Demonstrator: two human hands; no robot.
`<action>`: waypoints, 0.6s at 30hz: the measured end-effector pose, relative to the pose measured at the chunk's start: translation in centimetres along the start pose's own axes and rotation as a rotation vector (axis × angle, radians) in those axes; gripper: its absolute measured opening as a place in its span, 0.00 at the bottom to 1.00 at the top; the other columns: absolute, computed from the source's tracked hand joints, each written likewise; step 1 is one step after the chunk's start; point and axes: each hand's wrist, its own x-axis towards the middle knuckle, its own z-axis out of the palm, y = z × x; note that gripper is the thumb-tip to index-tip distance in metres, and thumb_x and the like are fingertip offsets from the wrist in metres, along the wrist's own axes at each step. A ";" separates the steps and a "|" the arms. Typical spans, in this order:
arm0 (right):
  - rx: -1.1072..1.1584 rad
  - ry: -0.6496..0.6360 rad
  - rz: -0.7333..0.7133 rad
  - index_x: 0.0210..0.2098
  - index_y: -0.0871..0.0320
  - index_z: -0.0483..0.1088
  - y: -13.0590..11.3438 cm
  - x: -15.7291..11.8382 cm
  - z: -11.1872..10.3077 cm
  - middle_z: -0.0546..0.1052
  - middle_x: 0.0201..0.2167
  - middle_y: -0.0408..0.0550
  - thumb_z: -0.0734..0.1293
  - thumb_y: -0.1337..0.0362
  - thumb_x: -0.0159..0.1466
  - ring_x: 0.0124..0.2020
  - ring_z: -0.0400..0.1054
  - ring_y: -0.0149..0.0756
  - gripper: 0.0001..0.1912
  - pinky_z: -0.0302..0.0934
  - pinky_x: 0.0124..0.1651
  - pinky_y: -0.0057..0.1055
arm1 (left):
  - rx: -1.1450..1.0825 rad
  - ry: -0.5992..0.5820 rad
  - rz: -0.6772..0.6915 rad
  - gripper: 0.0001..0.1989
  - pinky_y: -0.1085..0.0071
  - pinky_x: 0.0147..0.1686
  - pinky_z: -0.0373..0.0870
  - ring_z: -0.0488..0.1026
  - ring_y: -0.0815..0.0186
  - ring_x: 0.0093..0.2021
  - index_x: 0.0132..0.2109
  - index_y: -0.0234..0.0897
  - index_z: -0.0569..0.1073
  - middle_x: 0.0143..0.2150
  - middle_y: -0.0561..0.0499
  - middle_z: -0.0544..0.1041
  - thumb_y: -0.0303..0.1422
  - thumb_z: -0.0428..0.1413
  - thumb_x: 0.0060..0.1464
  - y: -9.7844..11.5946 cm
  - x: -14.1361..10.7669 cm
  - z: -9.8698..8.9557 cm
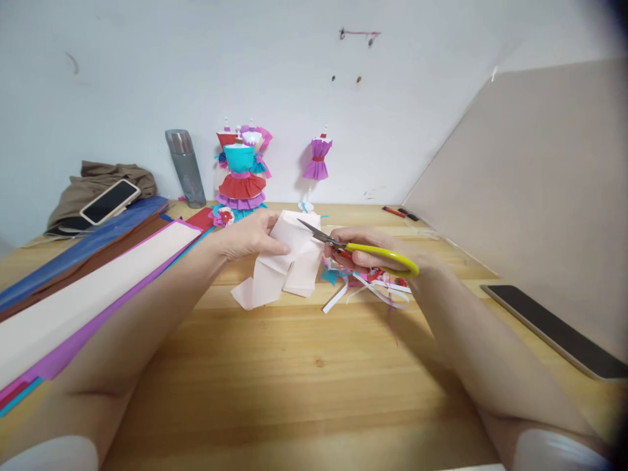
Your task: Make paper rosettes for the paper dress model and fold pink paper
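Pale pink crepe paper (294,245) hangs in folds from my left hand (252,234), pinched between thumb and fingers. One of its ends trails low over the table. My right hand (360,245) is closed around scissors (380,254) with yellow handles, held at the paper's right side. The blades point up and to the left, overlapping the paper from this view; whether they touch it I cannot tell. Under and beside my right hand lies a heap of paper scraps (336,301), with white strips and red, blue and pink bits.
Several mini dress forms in paper dresses (240,186) stand at the back, with a purple one (318,160) apart. Left are coloured paper sheets (98,291), a phone (110,201), brown cloth (118,171) and a bottle (186,170). Right lie a dark-screened device (554,327) and a red pen (394,212).
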 end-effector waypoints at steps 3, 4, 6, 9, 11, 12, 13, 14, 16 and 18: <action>0.011 -0.011 -0.010 0.42 0.58 0.67 0.2 0.0 -0.1 0.59 0.24 0.36 0.68 0.37 0.60 0.21 0.49 0.24 0.30 0.48 0.21 0.23 | 0.003 0.007 0.000 0.22 0.69 0.39 0.72 0.78 0.59 0.40 0.44 0.30 0.78 0.39 0.45 0.82 0.31 0.67 0.38 -0.1 0.0 0.0; 0.009 -0.012 -0.012 0.42 0.58 0.68 0.2 0.0 -0.2 0.59 0.25 0.37 0.68 0.37 0.59 0.21 0.49 0.25 0.30 0.48 0.21 0.23 | 0.002 0.007 0.002 0.23 0.68 0.39 0.72 0.78 0.58 0.41 0.45 0.30 0.78 0.40 0.44 0.82 0.31 0.67 0.38 -0.1 0.0 0.0; 0.000 -0.015 -0.014 0.42 0.58 0.68 0.3 0.0 -0.2 0.60 0.25 0.37 0.68 0.37 0.59 0.22 0.49 0.25 0.30 0.48 0.21 0.24 | 0.000 0.003 0.005 0.24 0.67 0.40 0.73 0.78 0.57 0.42 0.46 0.30 0.78 0.41 0.43 0.82 0.32 0.67 0.38 -0.1 0.1 0.0; -0.007 -0.013 -0.007 0.43 0.58 0.68 0.3 0.0 -0.2 0.60 0.25 0.37 0.68 0.38 0.59 0.22 0.49 0.25 0.30 0.49 0.21 0.24 | 0.004 -0.002 0.010 0.24 0.66 0.41 0.73 0.78 0.56 0.43 0.46 0.30 0.78 0.41 0.43 0.82 0.32 0.68 0.38 -0.2 0.1 0.0; -0.015 -0.001 0.011 0.43 0.58 0.68 0.3 0.1 -0.2 0.60 0.25 0.37 0.68 0.39 0.60 0.22 0.50 0.25 0.29 0.49 0.21 0.24 | 0.008 -0.007 0.010 0.23 0.66 0.42 0.73 0.78 0.56 0.43 0.45 0.30 0.78 0.41 0.43 0.82 0.32 0.68 0.38 -0.2 0.1 0.0; -0.023 0.007 0.017 0.43 0.58 0.69 0.2 0.1 -0.2 0.60 0.26 0.38 0.68 0.39 0.60 0.22 0.50 0.25 0.28 0.49 0.21 0.23 | 0.010 -0.007 0.009 0.23 0.66 0.42 0.73 0.78 0.56 0.43 0.44 0.30 0.78 0.41 0.43 0.82 0.32 0.68 0.38 -0.2 0.1 0.0; -0.036 0.014 0.020 0.43 0.58 0.69 0.2 0.1 -0.2 0.61 0.27 0.38 0.68 0.39 0.60 0.22 0.51 0.25 0.28 0.50 0.21 0.23 | 0.011 -0.006 0.006 0.23 0.67 0.41 0.73 0.78 0.57 0.42 0.44 0.30 0.78 0.40 0.44 0.82 0.32 0.67 0.38 -0.1 0.1 0.0; -0.050 0.020 0.019 0.43 0.59 0.69 0.2 0.2 -0.2 0.62 0.28 0.39 0.68 0.39 0.60 0.23 0.51 0.25 0.29 0.50 0.21 0.23 | 0.011 -0.004 0.003 0.22 0.67 0.41 0.73 0.78 0.57 0.42 0.44 0.30 0.78 0.40 0.44 0.82 0.32 0.67 0.38 -0.1 0.1 0.0; -0.072 0.028 0.016 0.42 0.59 0.70 0.2 0.2 -0.2 0.63 0.30 0.41 0.69 0.39 0.60 0.23 0.53 0.25 0.29 0.52 0.21 0.22 | 0.011 0.001 -0.003 0.22 0.68 0.40 0.72 0.77 0.59 0.41 0.44 0.30 0.78 0.40 0.45 0.82 0.31 0.67 0.38 -0.1 0.1 0.1; -0.075 0.036 0.022 0.43 0.60 0.70 0.2 0.2 -0.2 0.64 0.30 0.41 0.69 0.41 0.61 0.24 0.54 0.25 0.27 0.55 0.22 0.22 | 0.012 0.004 -0.008 0.22 0.68 0.40 0.72 0.77 0.60 0.40 0.44 0.30 0.78 0.39 0.46 0.82 0.31 0.66 0.38 0.0 0.1 0.1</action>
